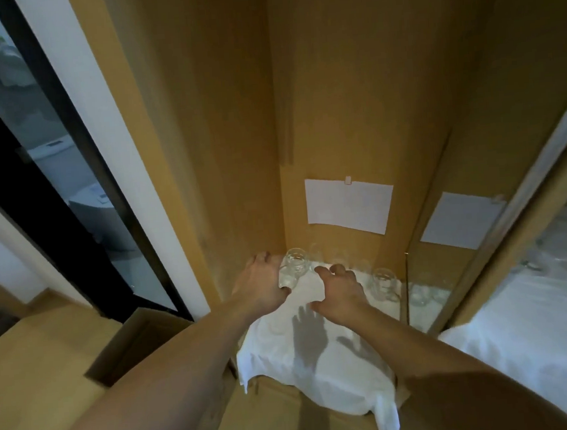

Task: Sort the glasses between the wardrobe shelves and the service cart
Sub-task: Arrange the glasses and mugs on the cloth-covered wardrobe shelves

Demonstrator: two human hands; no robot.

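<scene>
Clear glasses (295, 267) on a plain white cloth (320, 357) — ochre-brown wardrobe walls (350, 90), white paper sheet (349, 204).

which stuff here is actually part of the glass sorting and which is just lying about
Part of the job:
- glass by the left hand, on the wardrobe shelf
- glass to the right
- white cloth under the glasses
- left hand and right hand, both reaching in

Just there:
- paper sheet taped to the back panel
- mirror panel
- glass door on the left
</scene>
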